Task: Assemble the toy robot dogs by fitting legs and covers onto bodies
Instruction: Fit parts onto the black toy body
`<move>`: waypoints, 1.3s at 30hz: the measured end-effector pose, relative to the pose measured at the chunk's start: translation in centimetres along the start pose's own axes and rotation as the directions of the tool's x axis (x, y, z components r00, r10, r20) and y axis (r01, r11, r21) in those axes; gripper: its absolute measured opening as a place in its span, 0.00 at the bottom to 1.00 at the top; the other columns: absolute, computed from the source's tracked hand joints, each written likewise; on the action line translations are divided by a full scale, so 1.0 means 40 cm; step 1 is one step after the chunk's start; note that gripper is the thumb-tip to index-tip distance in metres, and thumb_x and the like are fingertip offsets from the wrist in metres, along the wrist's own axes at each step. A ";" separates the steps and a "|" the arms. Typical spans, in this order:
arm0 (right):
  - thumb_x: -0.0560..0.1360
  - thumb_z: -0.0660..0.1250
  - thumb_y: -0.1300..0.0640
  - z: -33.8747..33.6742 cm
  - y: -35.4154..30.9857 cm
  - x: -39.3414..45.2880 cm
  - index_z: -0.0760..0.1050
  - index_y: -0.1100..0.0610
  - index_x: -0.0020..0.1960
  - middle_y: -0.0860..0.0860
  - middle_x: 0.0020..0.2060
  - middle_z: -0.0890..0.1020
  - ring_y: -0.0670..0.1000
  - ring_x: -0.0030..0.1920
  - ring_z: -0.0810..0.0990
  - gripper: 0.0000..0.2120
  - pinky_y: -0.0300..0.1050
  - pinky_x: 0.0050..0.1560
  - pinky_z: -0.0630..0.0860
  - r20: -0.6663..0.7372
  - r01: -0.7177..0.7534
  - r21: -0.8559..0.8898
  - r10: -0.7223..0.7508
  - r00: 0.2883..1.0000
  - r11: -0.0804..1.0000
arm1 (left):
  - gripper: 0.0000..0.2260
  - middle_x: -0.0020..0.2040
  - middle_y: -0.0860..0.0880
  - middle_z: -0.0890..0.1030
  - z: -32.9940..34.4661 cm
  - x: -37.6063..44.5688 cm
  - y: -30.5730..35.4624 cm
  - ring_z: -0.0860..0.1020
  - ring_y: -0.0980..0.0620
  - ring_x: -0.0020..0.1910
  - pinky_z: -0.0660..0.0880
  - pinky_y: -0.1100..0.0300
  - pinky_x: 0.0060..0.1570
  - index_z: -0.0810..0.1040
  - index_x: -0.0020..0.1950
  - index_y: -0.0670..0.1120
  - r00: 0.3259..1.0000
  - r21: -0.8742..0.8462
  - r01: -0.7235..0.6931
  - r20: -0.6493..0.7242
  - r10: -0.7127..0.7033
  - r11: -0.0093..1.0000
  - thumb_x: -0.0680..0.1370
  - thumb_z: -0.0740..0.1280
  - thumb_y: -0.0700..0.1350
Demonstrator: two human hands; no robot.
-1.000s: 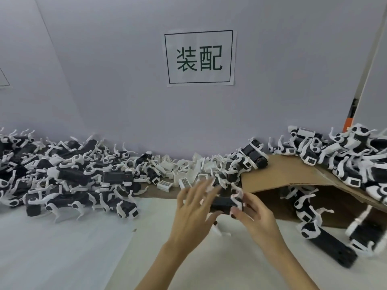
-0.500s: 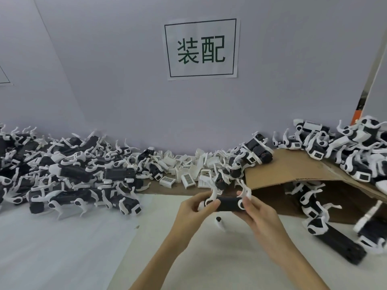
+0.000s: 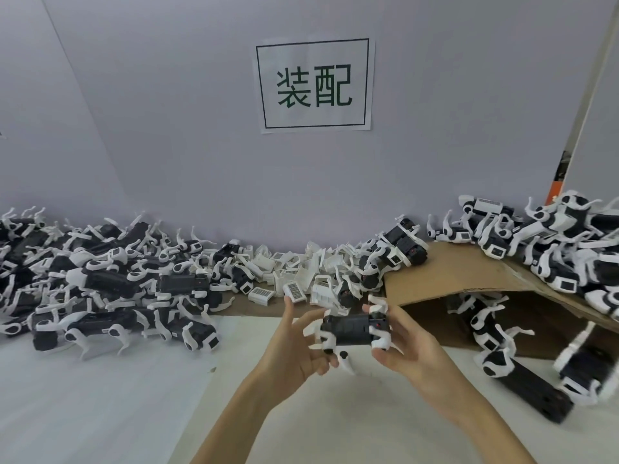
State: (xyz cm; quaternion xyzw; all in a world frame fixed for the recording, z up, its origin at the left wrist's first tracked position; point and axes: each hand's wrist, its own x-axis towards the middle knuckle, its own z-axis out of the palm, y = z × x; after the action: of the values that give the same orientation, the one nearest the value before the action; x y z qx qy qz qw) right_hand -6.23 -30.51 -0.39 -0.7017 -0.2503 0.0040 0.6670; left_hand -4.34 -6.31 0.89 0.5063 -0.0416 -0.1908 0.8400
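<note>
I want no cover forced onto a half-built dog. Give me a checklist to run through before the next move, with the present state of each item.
1. Body held: ok. The right hand grips the black body at its right end.
2. Left hand free to pick a part: ok, fingers spread, holding nothing.
3. Legs fitted: white legs show at both ends; whether all four are seated, cannot tell.
4. Cover on the body: not ok, its black top is bare.
5. Covers within reach: ok, loose white covers lie just behind the hands.
6. Loose white part below the body: cannot tell what it is.
</note>
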 end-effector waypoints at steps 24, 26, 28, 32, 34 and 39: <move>0.78 0.73 0.48 0.024 0.005 -0.012 0.71 0.42 0.72 0.42 0.69 0.78 0.43 0.73 0.72 0.24 0.40 0.68 0.75 -0.100 0.002 -0.084 -0.010 0.995 0.997 | 0.26 0.72 0.51 0.81 -0.019 -0.011 0.003 0.76 0.53 0.73 0.75 0.61 0.66 0.76 0.75 0.57 0.867 0.502 -0.497 0.248 0.433 0.708 0.78 0.78 0.49; 0.76 0.77 0.51 0.016 0.008 -0.019 0.70 0.38 0.72 0.37 0.69 0.77 0.39 0.73 0.71 0.29 0.34 0.69 0.72 -0.124 -0.011 -0.292 -0.026 0.992 0.956 | 0.31 0.76 0.54 0.76 -0.033 -0.021 0.029 0.72 0.51 0.77 0.71 0.53 0.74 0.71 0.79 0.59 0.839 0.668 -0.532 0.332 0.432 0.520 0.78 0.78 0.47; 0.72 0.81 0.55 0.022 0.016 -0.021 0.69 0.37 0.71 0.33 0.66 0.77 0.36 0.70 0.72 0.34 0.29 0.67 0.70 -0.227 -0.043 -0.438 -0.064 0.972 0.898 | 0.34 0.79 0.59 0.72 -0.034 -0.027 0.037 0.67 0.53 0.81 0.65 0.49 0.78 0.67 0.82 0.61 0.808 0.770 -0.562 0.432 0.400 0.303 0.79 0.77 0.48; 0.74 0.79 0.57 0.063 0.033 -0.016 0.69 0.43 0.72 0.38 0.65 0.78 0.37 0.66 0.75 0.33 0.32 0.65 0.73 -0.275 -0.018 -0.459 -0.123 0.954 0.889 | 0.36 0.83 0.63 0.64 0.019 -0.040 0.008 0.58 0.60 0.83 0.51 0.60 0.83 0.60 0.86 0.57 0.683 0.772 -0.635 0.577 0.448 -0.026 0.82 0.74 0.46; 0.74 0.78 0.58 0.067 0.038 -0.012 0.72 0.45 0.71 0.38 0.63 0.80 0.41 0.65 0.78 0.29 0.37 0.62 0.77 -0.270 0.021 -0.441 -0.155 0.950 0.897 | 0.36 0.84 0.60 0.63 0.042 -0.034 -0.014 0.63 0.59 0.82 0.52 0.53 0.83 0.58 0.86 0.51 0.552 0.732 -0.607 0.668 0.499 -0.308 0.83 0.73 0.50; 0.75 0.76 0.66 0.066 0.039 -0.015 0.74 0.45 0.71 0.42 0.63 0.82 0.48 0.66 0.79 0.29 0.40 0.60 0.80 -0.247 0.046 -0.279 -0.118 0.962 0.959 | 0.36 0.84 0.56 0.62 0.067 -0.038 -0.038 0.65 0.57 0.81 0.57 0.50 0.79 0.53 0.87 0.50 0.427 0.677 -0.548 0.732 0.532 -0.492 0.85 0.69 0.54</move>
State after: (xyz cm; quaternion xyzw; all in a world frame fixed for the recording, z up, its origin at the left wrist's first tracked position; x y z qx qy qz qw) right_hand -7.13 -28.26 -2.34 -0.7694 -0.1878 -0.1505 0.5917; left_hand -6.86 -8.61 1.05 0.8010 -0.4263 0.3787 0.1823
